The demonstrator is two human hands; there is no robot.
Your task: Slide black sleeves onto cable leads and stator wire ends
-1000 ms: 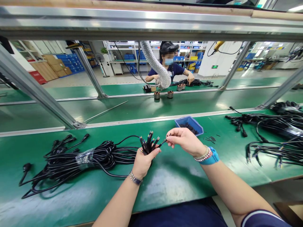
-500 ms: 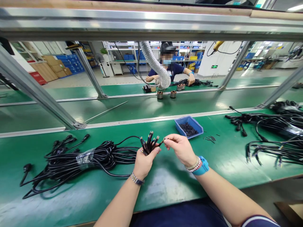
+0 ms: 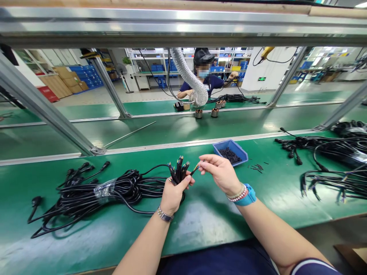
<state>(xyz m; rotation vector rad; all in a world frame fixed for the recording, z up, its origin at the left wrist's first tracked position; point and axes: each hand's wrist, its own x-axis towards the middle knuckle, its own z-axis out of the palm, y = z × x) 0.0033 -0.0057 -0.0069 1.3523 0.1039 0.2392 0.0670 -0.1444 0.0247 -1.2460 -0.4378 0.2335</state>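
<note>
My left hand [image 3: 172, 194] is wrapped round a bunch of black cable ends [image 3: 179, 170] whose stripped tips with small coloured wires point up. Just right of it, my right hand [image 3: 219, 172] pinches the coloured wires [image 3: 196, 167] of one cable end that leans out of the bunch. The cables run left into a large black coil [image 3: 126, 188] bound with clear wrap, with plugs at its far left. Behind my right hand stands a blue bin [image 3: 243, 156] of short black pieces [image 3: 229, 154].
Several loose black pieces [image 3: 257, 167] lie right of the bin. More black cable bundles [image 3: 338, 147] are at the right. Beyond the metal frame [image 3: 149, 147], a masked person [image 3: 210, 82] sits behind a hanging silver duct [image 3: 186, 70] and small metal-and-copper parts [image 3: 214, 112].
The leaning cable end now shows its coloured wires between my hands. The view has shifted slightly. Across the bench, the other person's hand has risen from the cables, lifting some.
</note>
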